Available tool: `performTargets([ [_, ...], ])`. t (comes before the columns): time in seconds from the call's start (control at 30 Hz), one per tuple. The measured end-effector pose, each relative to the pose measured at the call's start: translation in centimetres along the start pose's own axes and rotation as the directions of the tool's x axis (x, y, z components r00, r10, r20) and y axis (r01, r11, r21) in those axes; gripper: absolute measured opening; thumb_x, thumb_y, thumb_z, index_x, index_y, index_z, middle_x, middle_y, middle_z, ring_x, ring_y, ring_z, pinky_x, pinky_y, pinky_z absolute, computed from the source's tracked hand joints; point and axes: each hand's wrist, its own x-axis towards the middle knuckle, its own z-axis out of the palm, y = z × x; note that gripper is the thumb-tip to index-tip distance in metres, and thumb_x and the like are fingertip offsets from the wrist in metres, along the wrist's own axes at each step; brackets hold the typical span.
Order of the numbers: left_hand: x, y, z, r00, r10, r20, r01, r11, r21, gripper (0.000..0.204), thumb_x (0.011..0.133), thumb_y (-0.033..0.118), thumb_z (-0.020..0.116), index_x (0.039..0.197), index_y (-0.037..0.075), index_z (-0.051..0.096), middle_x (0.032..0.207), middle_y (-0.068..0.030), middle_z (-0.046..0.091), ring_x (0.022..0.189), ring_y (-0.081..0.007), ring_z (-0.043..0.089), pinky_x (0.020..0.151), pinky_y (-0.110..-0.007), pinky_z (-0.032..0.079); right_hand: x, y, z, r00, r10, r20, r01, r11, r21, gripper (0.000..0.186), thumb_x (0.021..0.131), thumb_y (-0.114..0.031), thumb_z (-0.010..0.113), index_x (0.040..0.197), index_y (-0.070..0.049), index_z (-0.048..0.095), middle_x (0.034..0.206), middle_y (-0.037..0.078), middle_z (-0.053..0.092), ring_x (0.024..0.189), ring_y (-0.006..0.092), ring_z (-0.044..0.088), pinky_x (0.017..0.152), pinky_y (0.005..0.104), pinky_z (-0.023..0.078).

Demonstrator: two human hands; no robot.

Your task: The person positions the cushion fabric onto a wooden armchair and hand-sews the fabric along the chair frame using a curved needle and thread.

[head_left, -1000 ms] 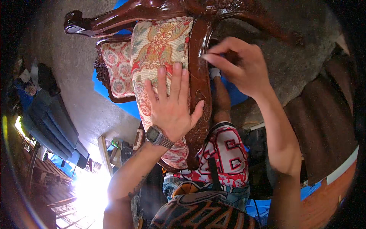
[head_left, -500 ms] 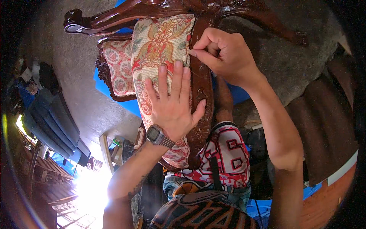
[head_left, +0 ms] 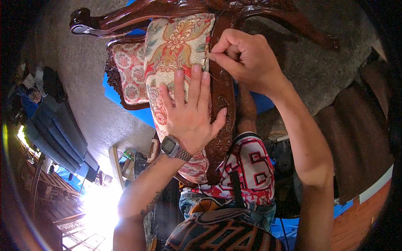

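A padded seat in floral woven fabric point(head_left: 176, 46) is set in a glossy dark carved wooden chair frame point(head_left: 222, 98). My left hand point(head_left: 188, 115), with a wristwatch point(head_left: 170, 146) on its wrist, lies flat on the fabric. Its fingers are spread and its thumb rests over the wooden rail. At the fabric's right edge, my right hand point(head_left: 247, 56) is closed in a pinch of thumb and forefinger. What sits between those fingertips is too small to make out. A thin thread-like strand point(head_left: 215, 78) curves over the wood just below them.
Another floral cushion point(head_left: 130, 73) in a carved frame stands to the left, over a blue sheet point(head_left: 112, 93). A curved wooden leg point(head_left: 121, 23) reaches out at the far left. Dark brown material point(head_left: 356, 138) lies at right; folded blue-grey material point(head_left: 58, 129) is at left.
Both hands keep nearly the same place and pose. The seat's far edge and the chair leg appear slightly higher in the picture.
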Motion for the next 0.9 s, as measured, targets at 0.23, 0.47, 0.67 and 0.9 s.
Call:
performTargets([
  [0.23,0.0,-0.1,0.0,1.000,-0.001,-0.003,0.001,0.999,-0.034,0.083,0.077,0.047,0.061,0.140,0.002,0.032,0.150,-0.0181,0.024,0.139,-0.0407,0.015,0.110,-0.060,0.005,0.9,-0.3,-0.5,0.994,-0.082,0.070,0.086,0.995,-0.058,0.013,0.075,-0.012,0.068,0.076,-0.003,0.059,0.060,0.012,0.059,0.052,0.0243,0.061,0.052,0.0346,0.047],
  [0.47,-0.1,-0.3,0.3,0.999,0.004,-0.050,-0.008,0.997,-0.074,0.081,0.076,0.046,0.063,0.138,0.003,0.034,0.150,-0.0188,0.023,0.140,-0.0404,0.014,0.110,-0.059,0.004,0.4,-0.8,-0.3,0.999,-0.021,0.043,0.021,1.000,-0.011,0.011,0.076,-0.010,0.067,0.076,-0.003,0.058,0.060,0.013,0.059,0.052,0.0226,0.061,0.050,0.0319,0.046],
  [0.67,-0.2,-0.3,0.3,0.999,0.008,-0.047,-0.012,0.997,-0.077,0.080,0.076,0.045,0.063,0.138,0.004,0.034,0.150,-0.0185,0.023,0.140,-0.0401,0.014,0.110,-0.059,0.004,0.5,-0.4,-0.1,0.997,-0.057,0.055,0.058,0.998,-0.012,0.012,0.076,-0.010,0.067,0.075,-0.002,0.057,0.059,0.013,0.059,0.051,0.0233,0.060,0.051,0.0324,0.046],
  [0.9,-0.2,-0.4,0.2,0.999,0.010,-0.053,-0.015,0.996,-0.088,0.078,0.076,0.044,0.064,0.136,0.004,0.036,0.150,-0.0188,0.024,0.140,-0.0402,0.015,0.110,-0.059,0.004,1.1,-0.2,-0.2,0.986,-0.083,0.146,0.088,0.996,-0.028,0.014,0.080,-0.011,0.069,0.076,-0.002,0.058,0.050,0.002,0.049,0.046,0.0049,0.038,0.044,0.0244,0.029],
])
